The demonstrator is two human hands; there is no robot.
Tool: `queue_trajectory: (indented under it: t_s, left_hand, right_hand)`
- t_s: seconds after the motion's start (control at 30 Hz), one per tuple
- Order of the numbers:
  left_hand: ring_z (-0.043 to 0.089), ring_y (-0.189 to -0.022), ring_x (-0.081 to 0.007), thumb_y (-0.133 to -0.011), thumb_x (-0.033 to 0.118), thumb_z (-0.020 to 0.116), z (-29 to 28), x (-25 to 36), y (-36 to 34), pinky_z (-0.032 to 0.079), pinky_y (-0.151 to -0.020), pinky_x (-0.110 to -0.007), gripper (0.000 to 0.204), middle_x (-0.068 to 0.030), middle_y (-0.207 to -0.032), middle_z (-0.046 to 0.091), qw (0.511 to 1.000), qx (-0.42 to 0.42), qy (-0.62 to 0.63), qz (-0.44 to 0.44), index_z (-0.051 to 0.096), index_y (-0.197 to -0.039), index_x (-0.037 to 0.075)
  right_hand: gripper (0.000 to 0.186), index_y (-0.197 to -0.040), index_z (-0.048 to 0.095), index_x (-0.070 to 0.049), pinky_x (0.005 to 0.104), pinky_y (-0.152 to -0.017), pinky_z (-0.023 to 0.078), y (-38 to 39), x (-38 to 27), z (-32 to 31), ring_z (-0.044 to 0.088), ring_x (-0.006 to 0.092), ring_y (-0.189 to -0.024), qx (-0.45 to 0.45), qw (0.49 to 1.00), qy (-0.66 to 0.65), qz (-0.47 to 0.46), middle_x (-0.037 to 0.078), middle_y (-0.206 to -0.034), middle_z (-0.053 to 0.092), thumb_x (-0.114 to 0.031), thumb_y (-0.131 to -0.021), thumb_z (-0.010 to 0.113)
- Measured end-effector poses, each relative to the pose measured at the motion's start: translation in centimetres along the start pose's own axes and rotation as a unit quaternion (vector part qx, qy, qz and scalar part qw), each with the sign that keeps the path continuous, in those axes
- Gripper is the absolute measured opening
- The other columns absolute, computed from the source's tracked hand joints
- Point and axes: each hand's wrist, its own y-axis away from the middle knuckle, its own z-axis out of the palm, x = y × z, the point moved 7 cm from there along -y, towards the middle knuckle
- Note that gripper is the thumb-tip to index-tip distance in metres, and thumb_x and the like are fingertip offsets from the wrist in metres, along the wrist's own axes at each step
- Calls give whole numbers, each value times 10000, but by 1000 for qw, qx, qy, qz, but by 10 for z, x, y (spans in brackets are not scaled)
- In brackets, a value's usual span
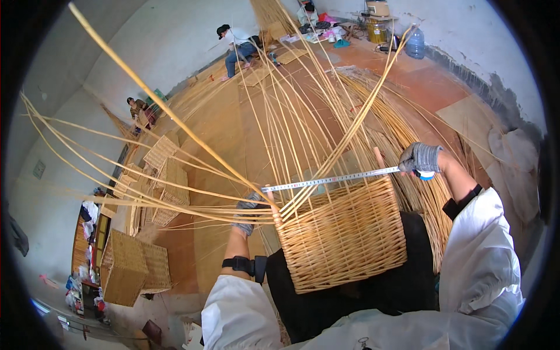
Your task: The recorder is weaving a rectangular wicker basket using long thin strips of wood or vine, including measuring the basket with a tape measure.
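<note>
Peeled, honey-coloured rods, smooth and round, make up the basket (344, 239), their close over-and-under weave giving its near wall a ribbed, slightly glossy surface. The basket rests against the black cloth (420, 239) over the person's lap. It is boxy, with fairly straight sides and squared corners; long rods (224, 205) spring unwoven from its edge, some sweeping left of it, others fanning out beyond its far side. Its long axis runs left to right, climbing a little toward the right, and its broad woven wall faces the person.

Along the basket's far edge, a thin, flat, pale tape measure (344, 177) stretches taut from corner to corner. Just past the right corner, the right hand (420, 158), in a grey knit glove, has its fingers closed around the tape's blue-and-white case. At the left corner is the similarly gloved left hand (248, 213); rods cover part of it, so I cannot tell how far its fingers are open or what they grip.
</note>
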Motion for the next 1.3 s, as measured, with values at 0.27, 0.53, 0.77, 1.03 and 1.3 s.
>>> queue_trajectory:
  t_s: [0.27,0.53,0.77,1.03,1.3]
  left_hand:
    - [538,-538,-139,-820,197,607,56,48,-18,452,-505,-256,172,-32,-640,582,992,-108,-32,-53,617,-715,62]
    - [561,-732,-157,-796,154,639,36,22,-22,462,-634,-260,193,-70,-862,603,980,-63,-178,-59,600,-945,37]
    - [533,-842,-166,-791,138,644,41,26,-1,446,-716,-265,292,-75,-957,575,991,-26,-125,-32,545,-1043,29]
    - [501,-968,-176,-786,120,651,44,18,48,427,-810,-270,419,-80,-1065,543,998,55,6,40,482,-1156,20]
    - [470,-1071,-190,-767,8,638,88,-32,119,395,-911,-281,598,-92,-1222,472,985,81,151,20,367,-1300,13]
  right_hand:
    - [165,-710,674,-117,325,-511,434,-29,23,-32,560,173,-510,68,980,189,-9,51,-556,596,-248,-754,583]
    - [226,-794,669,-102,376,-624,458,-52,65,-49,579,299,-671,262,934,229,-87,130,-717,613,-322,-755,635]
    - [230,-809,662,-104,378,-641,461,-50,71,-50,582,307,-715,258,943,202,-65,126,-750,619,-326,-762,626]
    - [204,-868,613,-45,399,-606,438,16,88,16,549,336,-714,279,919,236,-150,159,-769,569,-240,-812,589]
    - [226,-778,531,-131,261,-419,354,147,361,151,453,110,-475,382,825,-393,141,-15,-590,484,-340,-862,554]
